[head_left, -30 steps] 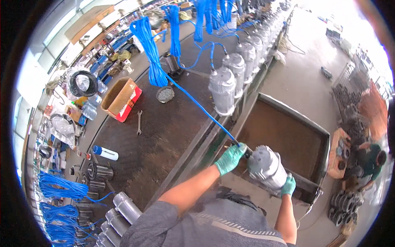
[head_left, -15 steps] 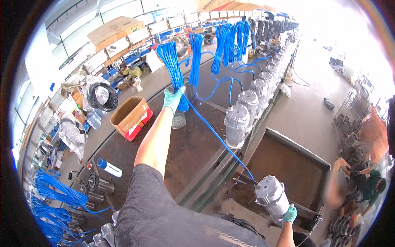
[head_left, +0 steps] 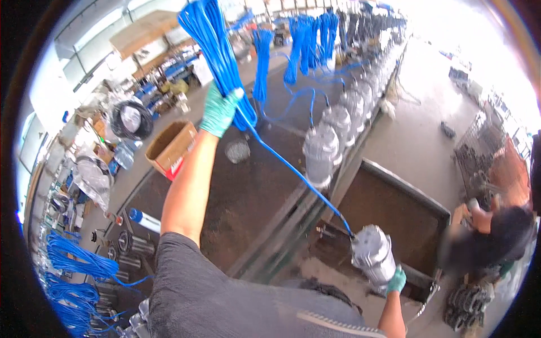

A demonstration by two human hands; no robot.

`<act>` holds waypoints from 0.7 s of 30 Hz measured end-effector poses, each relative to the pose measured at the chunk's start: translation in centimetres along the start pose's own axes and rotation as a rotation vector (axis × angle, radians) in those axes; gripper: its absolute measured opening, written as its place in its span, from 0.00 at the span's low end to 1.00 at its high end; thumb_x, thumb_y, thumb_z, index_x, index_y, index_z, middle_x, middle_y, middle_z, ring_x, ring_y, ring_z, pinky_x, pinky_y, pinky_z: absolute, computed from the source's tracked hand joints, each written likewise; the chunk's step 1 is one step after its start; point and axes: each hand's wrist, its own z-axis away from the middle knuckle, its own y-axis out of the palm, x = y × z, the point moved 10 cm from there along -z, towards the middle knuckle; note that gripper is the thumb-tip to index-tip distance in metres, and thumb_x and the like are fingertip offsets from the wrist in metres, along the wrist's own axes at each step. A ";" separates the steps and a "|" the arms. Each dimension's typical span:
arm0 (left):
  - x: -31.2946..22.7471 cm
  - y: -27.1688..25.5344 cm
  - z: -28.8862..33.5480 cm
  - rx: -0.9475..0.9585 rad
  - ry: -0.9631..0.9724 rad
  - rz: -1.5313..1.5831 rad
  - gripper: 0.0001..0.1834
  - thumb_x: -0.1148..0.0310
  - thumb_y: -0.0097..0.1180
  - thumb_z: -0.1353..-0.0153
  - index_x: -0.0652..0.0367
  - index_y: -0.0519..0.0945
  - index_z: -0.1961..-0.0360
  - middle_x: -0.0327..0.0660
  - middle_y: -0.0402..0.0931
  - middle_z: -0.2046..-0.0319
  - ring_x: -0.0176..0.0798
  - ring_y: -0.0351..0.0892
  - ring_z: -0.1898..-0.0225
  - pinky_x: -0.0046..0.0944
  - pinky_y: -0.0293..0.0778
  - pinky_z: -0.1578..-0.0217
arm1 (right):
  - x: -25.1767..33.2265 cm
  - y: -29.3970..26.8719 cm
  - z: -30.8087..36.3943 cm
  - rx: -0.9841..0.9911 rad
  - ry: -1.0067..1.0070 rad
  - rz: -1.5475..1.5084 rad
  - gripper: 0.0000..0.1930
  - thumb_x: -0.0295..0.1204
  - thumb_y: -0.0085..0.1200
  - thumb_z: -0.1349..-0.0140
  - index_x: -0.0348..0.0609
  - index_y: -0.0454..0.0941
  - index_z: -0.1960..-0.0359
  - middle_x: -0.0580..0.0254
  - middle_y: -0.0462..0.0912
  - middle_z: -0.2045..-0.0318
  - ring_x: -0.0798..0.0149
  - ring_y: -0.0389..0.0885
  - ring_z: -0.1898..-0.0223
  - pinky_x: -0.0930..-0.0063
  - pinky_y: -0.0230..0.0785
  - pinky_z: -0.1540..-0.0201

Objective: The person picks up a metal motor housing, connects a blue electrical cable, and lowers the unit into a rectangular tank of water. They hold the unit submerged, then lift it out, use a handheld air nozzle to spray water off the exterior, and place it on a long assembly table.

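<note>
In a green glove, my left hand [head_left: 221, 112] is closed around a long bundle of blue cable [head_left: 207, 42], held up over the dark bench. A single strand of that cable runs down to the top of a grey metal motor [head_left: 373, 254], which is tilted and off the bench. My right hand [head_left: 397, 280], also gloved in green, grips the motor's lower end; part of the fingers is hidden behind it. Along the bench edge stands a row of similar grey motors [head_left: 321, 155], with blue cables rising from the nearest ones to hanging bundles [head_left: 262, 65].
A cardboard box [head_left: 169, 147] and a small round grey piece [head_left: 237, 151] are on the bench. Below its right edge sits a dark shallow metal tray [head_left: 389, 219]. More cable coils [head_left: 79, 259] lie at lower left. At right, a person [head_left: 490, 236] bends near stacked parts.
My left hand has lifted the cable bundle higher and closer to me. The right hand still holds the motor, slightly shifted. The person at right has moved nearer and leans over.
</note>
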 end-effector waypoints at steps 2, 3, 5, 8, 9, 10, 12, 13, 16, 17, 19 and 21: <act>-2.4 -0.4 3.0 -0.019 -0.198 0.131 0.25 0.64 0.64 0.40 0.58 0.73 0.43 0.42 0.81 0.59 0.39 0.83 0.59 0.41 0.81 0.56 | -0.1 0.3 -0.5 0.020 -0.019 0.082 0.29 0.49 0.46 0.27 0.28 0.81 0.63 0.49 0.85 0.69 0.58 0.75 0.69 0.59 0.71 0.58; -3.0 0.2 5.4 -0.004 -0.287 0.191 0.25 0.62 0.64 0.40 0.59 0.73 0.44 0.45 0.82 0.61 0.42 0.84 0.61 0.44 0.82 0.58 | 0.9 0.2 0.2 0.034 -0.007 0.012 0.28 0.49 0.46 0.27 0.28 0.81 0.64 0.54 0.85 0.69 0.61 0.75 0.69 0.61 0.71 0.60; -3.6 2.4 10.7 0.024 -0.471 0.354 0.29 0.55 0.64 0.41 0.60 0.73 0.44 0.50 0.83 0.63 0.47 0.86 0.65 0.47 0.86 0.62 | -0.8 -0.2 -0.4 0.023 0.027 -0.144 0.27 0.48 0.47 0.27 0.29 0.81 0.64 0.58 0.85 0.69 0.65 0.74 0.70 0.64 0.71 0.62; 0.2 3.7 19.4 0.042 -0.728 0.395 0.35 0.52 0.70 0.49 0.58 0.74 0.44 0.47 0.82 0.67 0.46 0.86 0.68 0.46 0.86 0.66 | -1.7 -0.9 0.0 0.017 0.054 -0.193 0.25 0.46 0.48 0.26 0.30 0.82 0.60 0.59 0.86 0.65 0.67 0.78 0.67 0.65 0.73 0.60; 1.4 4.2 22.1 0.053 -0.763 0.358 0.32 0.53 0.69 0.48 0.57 0.74 0.45 0.45 0.82 0.67 0.45 0.86 0.69 0.46 0.86 0.67 | -1.6 -0.6 0.0 0.040 0.086 -0.268 0.26 0.47 0.49 0.27 0.29 0.81 0.56 0.55 0.87 0.62 0.63 0.81 0.64 0.64 0.74 0.58; 3.2 3.1 26.0 0.021 -0.816 0.271 0.29 0.57 0.67 0.44 0.57 0.75 0.44 0.44 0.82 0.66 0.43 0.86 0.68 0.44 0.86 0.65 | 2.2 0.2 2.3 0.054 0.077 -0.231 0.26 0.47 0.49 0.28 0.29 0.81 0.53 0.53 0.86 0.60 0.60 0.81 0.62 0.64 0.75 0.57; 10.3 2.3 35.0 0.231 -0.876 -0.169 0.29 0.58 0.66 0.37 0.61 0.73 0.40 0.46 0.80 0.51 0.45 0.82 0.49 0.43 0.78 0.46 | 1.2 0.6 2.4 0.092 0.186 -0.320 0.26 0.47 0.49 0.28 0.30 0.80 0.51 0.54 0.86 0.59 0.60 0.80 0.61 0.63 0.73 0.54; 13.8 1.4 39.4 0.274 -0.803 -0.508 0.29 0.59 0.66 0.37 0.63 0.74 0.39 0.48 0.79 0.48 0.47 0.79 0.46 0.44 0.75 0.44 | -0.1 0.1 1.4 0.068 0.165 -0.252 0.26 0.47 0.48 0.28 0.31 0.81 0.52 0.57 0.86 0.59 0.62 0.78 0.61 0.64 0.72 0.53; 13.9 7.2 42.2 0.358 -0.658 -0.570 0.29 0.62 0.63 0.35 0.65 0.72 0.37 0.53 0.74 0.40 0.53 0.73 0.39 0.48 0.67 0.38 | 1.4 -0.6 1.7 0.041 0.117 -0.051 0.26 0.47 0.48 0.28 0.30 0.81 0.58 0.52 0.85 0.64 0.62 0.77 0.63 0.62 0.71 0.54; 11.5 10.9 40.3 0.371 -0.626 -0.420 0.29 0.63 0.62 0.34 0.65 0.72 0.36 0.55 0.72 0.38 0.55 0.71 0.37 0.49 0.65 0.36 | 1.0 -1.2 1.3 0.012 0.089 -0.011 0.26 0.47 0.49 0.27 0.30 0.82 0.57 0.50 0.86 0.64 0.61 0.78 0.64 0.62 0.71 0.55; 4.2 18.8 36.1 0.617 -0.286 -0.366 0.32 0.60 0.58 0.31 0.62 0.67 0.30 0.55 0.67 0.33 0.53 0.65 0.31 0.48 0.60 0.31 | 0.4 -1.2 1.1 0.021 0.110 0.007 0.26 0.47 0.49 0.27 0.30 0.82 0.53 0.48 0.87 0.61 0.60 0.79 0.62 0.63 0.71 0.53; -1.9 25.7 33.8 0.785 -0.030 -0.310 0.36 0.54 0.56 0.30 0.60 0.63 0.27 0.53 0.65 0.31 0.56 0.61 0.29 0.51 0.53 0.27 | 0.5 -1.2 1.2 0.021 0.102 0.024 0.26 0.47 0.49 0.27 0.30 0.82 0.52 0.47 0.87 0.60 0.58 0.80 0.62 0.63 0.72 0.52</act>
